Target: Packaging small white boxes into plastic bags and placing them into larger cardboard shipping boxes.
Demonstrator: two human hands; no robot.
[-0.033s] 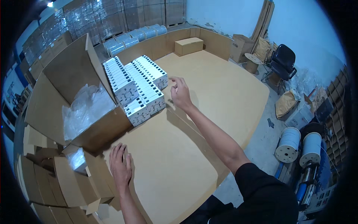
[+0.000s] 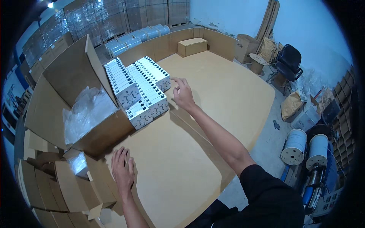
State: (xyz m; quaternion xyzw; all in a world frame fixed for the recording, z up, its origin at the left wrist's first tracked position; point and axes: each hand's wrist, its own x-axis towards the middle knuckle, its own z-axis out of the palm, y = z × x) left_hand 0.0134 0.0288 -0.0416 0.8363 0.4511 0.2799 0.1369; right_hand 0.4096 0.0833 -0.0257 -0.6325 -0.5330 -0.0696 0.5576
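My left hand (image 2: 122,171) rests at the left side of the table beside the large open carton, its fingers loosely stretched and nothing in them. Farther off, my right hand (image 2: 183,95) hovers by the stacked white boxes, index finger pointing toward them and thumb apart. It holds nothing that I can see, and a narrow gap seems to separate it from the stack. The white boxes (image 2: 150,97) have dark square marks and stand in tight rows, with one row (image 2: 123,83) piled higher at the left. Clear plastic film (image 2: 89,112) fills the large carton (image 2: 110,127).
A closed brown carton (image 2: 192,47) sits at the table's far edge, against a cardboard border. Below the left side stand open cartons (image 2: 76,186). On the floor at the right are wire spools (image 2: 293,148) and a black chair (image 2: 289,60).
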